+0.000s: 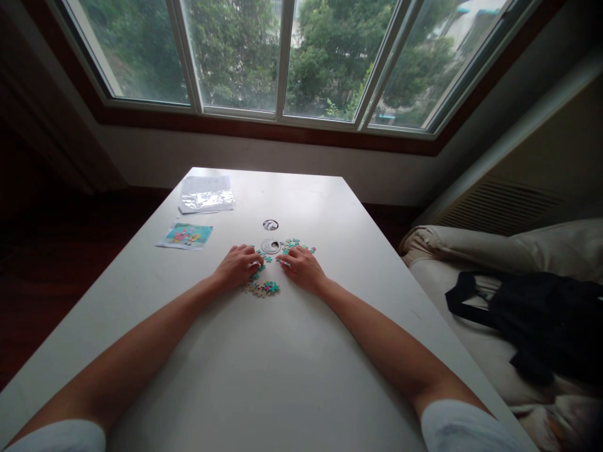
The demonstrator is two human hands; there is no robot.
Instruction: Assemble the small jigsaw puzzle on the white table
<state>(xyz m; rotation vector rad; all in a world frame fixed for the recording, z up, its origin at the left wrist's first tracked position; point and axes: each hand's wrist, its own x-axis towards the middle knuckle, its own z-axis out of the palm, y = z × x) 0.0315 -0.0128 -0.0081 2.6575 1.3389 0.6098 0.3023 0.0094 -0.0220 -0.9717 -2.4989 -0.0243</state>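
Observation:
Small jigsaw puzzle pieces (270, 287), teal, pink and bare cardboard-coloured, lie in a loose heap on the white table. My left hand (239, 265) rests at the left side of the pieces. Its fingers are curled, with their tips down among teal pieces; anything held between them is hidden. My right hand (303, 269) is at the right, beside more scattered puzzle pieces (292, 243). Its fingers are bent towards the thumb, with a small pinkish puzzle piece at the fingertips. Between and just beyond the hands is a round grey cable-hole cover (270, 247) set in the table.
A printed picture sheet (188, 236) with cartoon figures lies on the table (264, 376) at the left. Behind it is a shiny clear plastic bag (206, 194). A second round opening (271, 225) lies farther back. A sofa (433, 263) with dark clothing (541, 320) stands right.

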